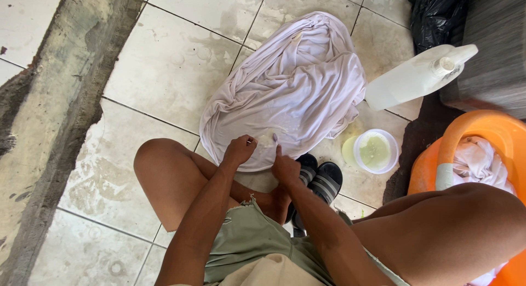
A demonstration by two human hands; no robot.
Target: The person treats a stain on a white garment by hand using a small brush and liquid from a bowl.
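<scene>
On the tiled floor (164, 72), the left hand (239, 150) and right hand (285, 166) pinch the near hem of a wet white cloth (290, 83) with closed fingers. At three o'clock stand a round lidded tub (376, 151) and a translucent jug (416, 77); an orange basin (493, 132) is cut off.

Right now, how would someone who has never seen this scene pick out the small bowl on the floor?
Start at the big pale cloth spread on the tiled floor. Off its lower right edge, between the sandals and the orange basin, sits the bowl. It is the only small round white container, holding pale greenish liquid; the jug above it lies on its side.
</scene>
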